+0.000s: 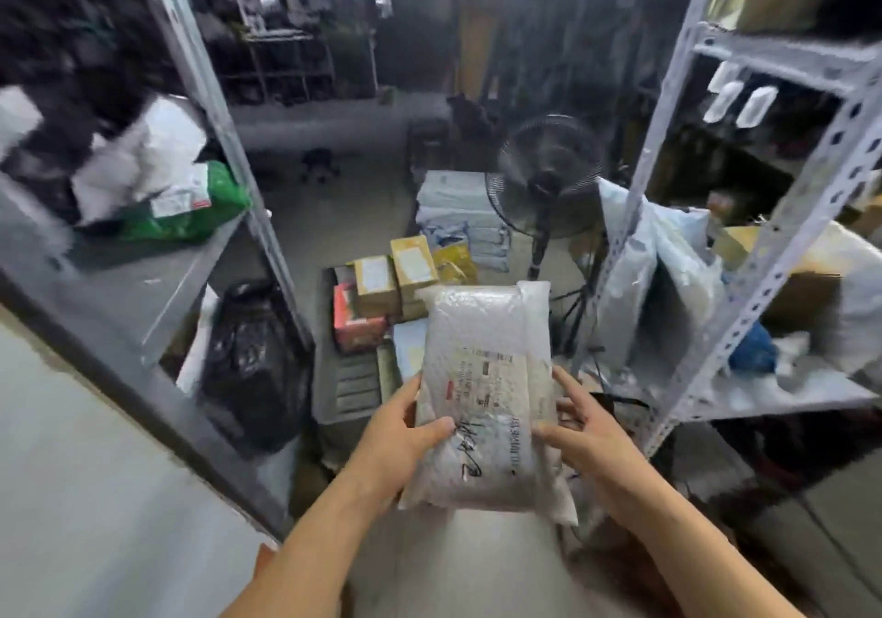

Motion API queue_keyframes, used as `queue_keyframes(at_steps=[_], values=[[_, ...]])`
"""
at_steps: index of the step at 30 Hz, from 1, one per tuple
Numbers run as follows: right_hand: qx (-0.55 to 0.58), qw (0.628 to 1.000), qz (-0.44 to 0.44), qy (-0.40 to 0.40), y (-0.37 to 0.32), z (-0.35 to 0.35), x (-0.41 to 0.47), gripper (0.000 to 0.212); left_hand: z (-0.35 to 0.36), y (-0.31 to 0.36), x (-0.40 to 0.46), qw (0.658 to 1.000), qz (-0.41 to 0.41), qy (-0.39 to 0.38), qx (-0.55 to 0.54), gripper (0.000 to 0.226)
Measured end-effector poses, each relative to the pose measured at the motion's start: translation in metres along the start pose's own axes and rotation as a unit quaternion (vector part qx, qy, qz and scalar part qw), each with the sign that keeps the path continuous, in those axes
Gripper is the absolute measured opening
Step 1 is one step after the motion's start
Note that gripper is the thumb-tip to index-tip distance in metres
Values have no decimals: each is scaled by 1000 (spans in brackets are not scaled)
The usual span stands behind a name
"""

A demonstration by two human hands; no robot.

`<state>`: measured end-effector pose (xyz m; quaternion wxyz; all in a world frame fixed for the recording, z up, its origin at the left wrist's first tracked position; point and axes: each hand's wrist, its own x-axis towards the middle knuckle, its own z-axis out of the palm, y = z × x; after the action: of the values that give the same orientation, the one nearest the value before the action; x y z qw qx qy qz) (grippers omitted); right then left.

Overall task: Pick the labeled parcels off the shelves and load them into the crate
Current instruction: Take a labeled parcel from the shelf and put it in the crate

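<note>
Midair, both hands clasp a white bubble-wrap parcel [487, 393] with a printed label: left hand [405, 436] and right hand [580, 431] each curl thumb and fingers round one long edge.

One head-worn wide view looks forward and down, close over the aisle floor [296, 216].
</note>
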<state>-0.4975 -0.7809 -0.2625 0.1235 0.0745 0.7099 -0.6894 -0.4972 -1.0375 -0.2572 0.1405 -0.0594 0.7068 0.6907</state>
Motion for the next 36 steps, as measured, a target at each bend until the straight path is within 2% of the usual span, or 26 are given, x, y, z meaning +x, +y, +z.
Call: queue_keyframes(at_steps=[5, 14, 19, 26, 31, 36], values=[[-25, 994, 4, -111, -21, 42, 51, 84, -42, -6, 10, 995, -19, 95, -26, 49], [-101, 981, 17, -165, -14, 124, 195, 75, -122, -26, 99, 977, -45, 197, -73, 45], [-125, 985, 14, -122, -7, 170, 298, 70, -172, -21, 202, 974, -44, 210, -74, 46], [-130, 984, 35, -120, -13, 212, 405, 67, -222, -8, 309, 966, -81, 237, -65, 51], [-158, 976, 54, -140, -10, 209, 449, 68, -238, -20, 344, 965, -111, 225, -72, 51], [-217, 955, 116, -164, 21, 167, 441, 60, -213, -63, 335, 965, -169, 183, -85, 65]])
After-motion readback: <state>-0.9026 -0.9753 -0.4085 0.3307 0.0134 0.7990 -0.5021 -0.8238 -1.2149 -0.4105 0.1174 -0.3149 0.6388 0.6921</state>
